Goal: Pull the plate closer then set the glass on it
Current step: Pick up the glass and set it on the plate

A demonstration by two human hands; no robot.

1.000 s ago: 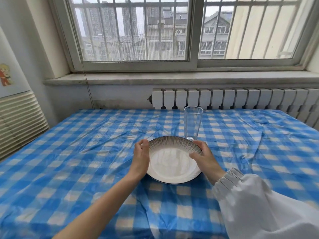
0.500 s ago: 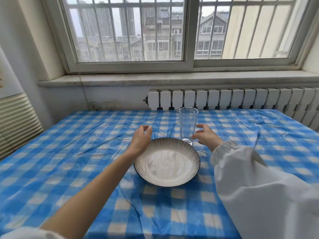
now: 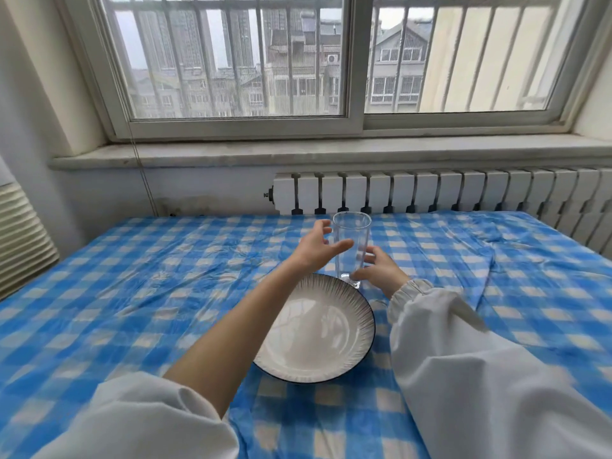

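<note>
A white plate (image 3: 318,339) with a dark striped rim lies on the blue checked tablecloth in front of me. A tall clear glass (image 3: 351,246) stands upright on the cloth just behind the plate's far edge. My left hand (image 3: 314,248) is at the glass's left side, fingers spread, thumb reaching across its front. My right hand (image 3: 377,270) is at the lower right of the glass, fingers curled toward its base. Whether either hand grips the glass is unclear. My left forearm crosses over the plate's left part.
The table with the blue checked cloth (image 3: 132,293) stands against a wall with a white radiator (image 3: 430,193) and a windowsill (image 3: 298,150) behind. A ribbed unit (image 3: 20,240) stands at the left edge.
Both hands let go of the plate and moved forward to either side of the glass. The plate lies closer to me than one second ago. The glass stands in the same spot.
</note>
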